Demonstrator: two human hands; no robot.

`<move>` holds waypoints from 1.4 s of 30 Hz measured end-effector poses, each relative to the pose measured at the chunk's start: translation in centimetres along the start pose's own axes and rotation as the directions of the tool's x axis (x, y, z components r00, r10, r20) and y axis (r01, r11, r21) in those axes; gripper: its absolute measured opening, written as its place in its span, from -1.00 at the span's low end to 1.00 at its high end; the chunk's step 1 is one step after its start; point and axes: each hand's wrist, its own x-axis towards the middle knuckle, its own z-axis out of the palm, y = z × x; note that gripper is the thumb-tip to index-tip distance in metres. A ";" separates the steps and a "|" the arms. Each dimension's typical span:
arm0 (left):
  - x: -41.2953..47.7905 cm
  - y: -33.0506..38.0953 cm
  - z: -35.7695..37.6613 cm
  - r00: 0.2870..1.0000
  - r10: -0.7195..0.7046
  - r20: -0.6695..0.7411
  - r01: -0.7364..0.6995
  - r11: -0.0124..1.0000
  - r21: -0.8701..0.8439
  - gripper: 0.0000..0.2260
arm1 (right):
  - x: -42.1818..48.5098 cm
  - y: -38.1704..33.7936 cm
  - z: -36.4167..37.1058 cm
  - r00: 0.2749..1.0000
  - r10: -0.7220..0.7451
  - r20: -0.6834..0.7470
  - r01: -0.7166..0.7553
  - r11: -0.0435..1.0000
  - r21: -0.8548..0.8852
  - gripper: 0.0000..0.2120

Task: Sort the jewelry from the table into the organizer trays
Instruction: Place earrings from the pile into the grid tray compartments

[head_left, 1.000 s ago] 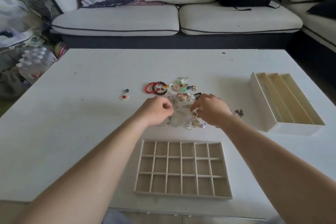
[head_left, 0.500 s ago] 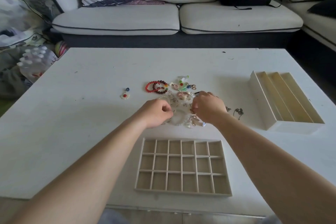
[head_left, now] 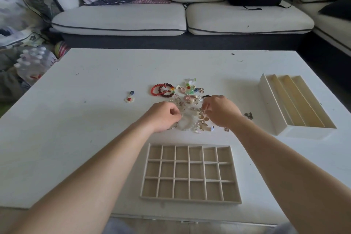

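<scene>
One small ring (head_left: 202, 111) pinched in right hand (head_left: 221, 113) fingers over the jewelry pile (head_left: 190, 99); left hand (head_left: 162, 117) curled, grasp unclear.

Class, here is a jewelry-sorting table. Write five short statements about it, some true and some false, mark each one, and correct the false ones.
1. The grid tray nearest the person holds no jewelry. True.
2. The long-slot tray stands left of the jewelry pile. False: it stands to the right.
3. The left hand and right hand are both at the pile. True.
4. The red bead bracelet lies inside a tray. False: it lies on the table at the pile's far left edge.
5. A flower pendant lies apart, left of the pile. True.
</scene>
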 end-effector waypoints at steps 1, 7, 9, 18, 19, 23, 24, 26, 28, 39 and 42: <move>0.0 0.0 0.0 1.000 0.001 0.002 -0.001 1.000 -0.002 -0.91 | -0.2 0.0 0.0 1.000 -0.015 0.017 0.015 1.000 -0.024 -0.79; 0.0 0.1 0.3 1.000 0.004 0.010 -0.004 1.000 0.009 -0.87 | 0.0 -0.1 0.5 1.000 -0.008 0.016 0.008 0.999 -0.049 -0.80; 0.0 0.1 0.3 1.000 0.005 0.008 -0.005 1.000 0.011 -0.87 | 0.2 -0.2 0.8 1.000 0.012 0.010 -0.012 0.999 -0.039 -0.75; 0.3 0.1 0.7 1.000 0.022 -0.003 -0.022 0.999 0.027 -0.91 | 0.4 -0.7 0.7 0.999 0.028 0.018 -0.028 1.000 0.010 -0.85; 0.3 0.1 0.7 1.000 0.026 -0.010 -0.026 0.999 0.030 -0.91 | 0.4 -0.7 0.7 0.999 0.021 0.027 -0.022 1.000 0.013 -0.83; 0.3 0.1 0.7 0.999 0.033 -0.009 -0.032 0.999 0.015 -0.90 | 0.2 -0.6 0.5 0.998 -0.013 0.063 0.010 0.999 0.051 -0.80; 0.3 0.1 0.7 0.999 0.033 -0.005 -0.033 0.999 0.015 -0.90 | 0.2 -0.6 0.5 0.997 -0.013 0.072 0.008 0.998 0.064 -0.79; 0.2 0.1 0.7 0.999 0.034 -0.004 -0.034 0.999 0.015 -0.92 | 0.3 -0.6 0.3 0.997 -0.007 0.074 -0.001 0.994 0.110 -0.77; 0.2 0.1 0.6 1.000 0.030 -0.004 -0.030 1.000 0.001 -0.91 | 0.3 -0.4 -0.1 0.998 0.005 0.063 -0.016 0.984 0.179 -0.75; 0.1 0.9 0.7 0.999 -0.004 -0.048 -0.002 0.993 -0.119 -0.86 | -0.6 -1.4 -3.7 0.999 0.019 -0.041 0.001 0.901 0.434 -0.63; 0.2 1.5 0.9 0.995 0.008 -0.095 -0.029 0.976 -0.218 -0.80 | -1.3 -2.3 -4.8 1.000 0.002 -0.018 0.008 0.830 0.558 -0.70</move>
